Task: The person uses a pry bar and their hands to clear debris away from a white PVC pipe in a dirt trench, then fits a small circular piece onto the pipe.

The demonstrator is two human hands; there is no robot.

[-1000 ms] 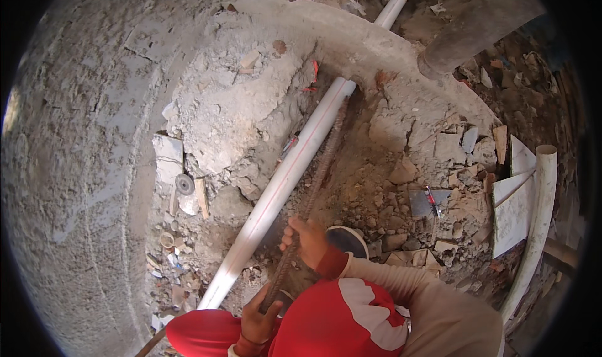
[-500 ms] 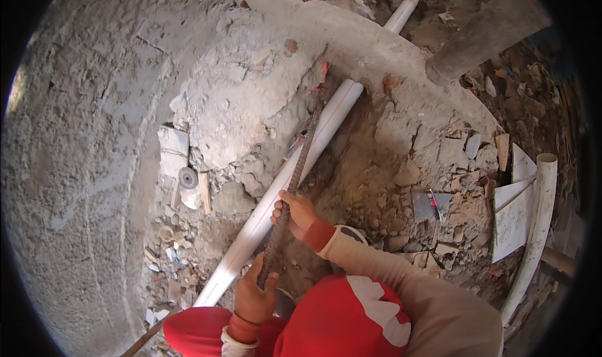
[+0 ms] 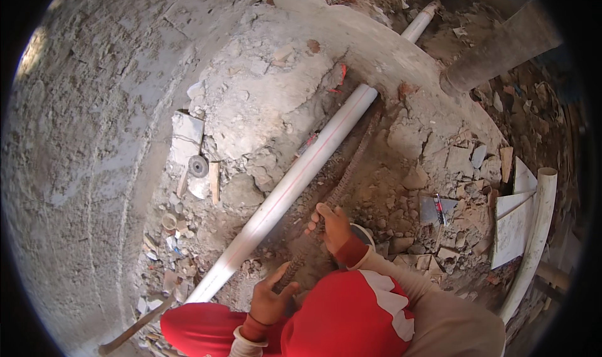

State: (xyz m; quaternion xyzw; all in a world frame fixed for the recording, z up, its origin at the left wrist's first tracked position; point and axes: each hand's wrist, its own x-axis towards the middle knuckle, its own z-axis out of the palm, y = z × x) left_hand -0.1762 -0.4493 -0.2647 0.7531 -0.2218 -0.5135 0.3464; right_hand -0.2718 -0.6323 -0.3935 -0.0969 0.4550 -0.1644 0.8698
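Note:
My right hand point(image 3: 329, 225) is closed round a rusty ribbed steel bar point(image 3: 351, 169). My left hand point(image 3: 269, 300) grips the same bar lower down, near my red-clothed body. The bar points away from me into the dug trench, along the right side of a white pipe point(image 3: 307, 169) with a red line. This pipe lies diagonally in the trench, its far end against a broken concrete edge. Loose soil and broken chunks surround the trench, with small red scraps point(image 3: 342, 73) beside the pipe's far end.
A rough grey wall point(image 3: 81, 137) fills the left. A grinding disc point(image 3: 198, 165), tile pieces and a wooden handle point(image 3: 138, 325) lie nearby. On the right are leaning tiles point(image 3: 509, 225), an upright-curving pipe point(image 3: 536, 244), a red tool point(image 3: 439, 209) and a thick grey column point(image 3: 495, 49).
The bar swung left over the white pipe half a second ago and is now back at its right side. My right hand has moved right and slightly down since then.

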